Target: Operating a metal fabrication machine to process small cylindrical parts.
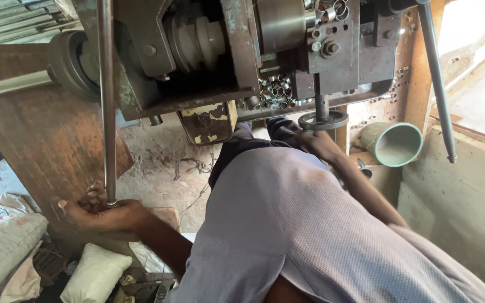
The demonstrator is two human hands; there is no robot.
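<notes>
Left hand [99,213]: wrapped around the lower end of a long steel rod [106,101], fingers curled shut on it, low at the left beside the rusty brown panel [46,146].
Steel rod: stands nearly upright, running from the hand up past the front of the machine to the top edge of the view.
Right hand [318,143]: stretched forward under the machine, resting against the small round handwheel [324,119]; from here I cannot tell whether the fingers grip it or only touch it.
Handwheel: dark metal, flat, hanging on a short shaft below the machine's grey block.
Machine [225,50]: old lathe-like body, worn paint, a belt pulley at its left.
Metal rings [273,92]: a heap of small short sleeves lying in the tray under the spindle.
Second lever [439,90]: long grey bar slanting down at the right, untouched.
Green funnel [397,144]: lying on its side at the right, near the handwheel.
White sacks [94,275]: on the floor below the left hand.
</notes>
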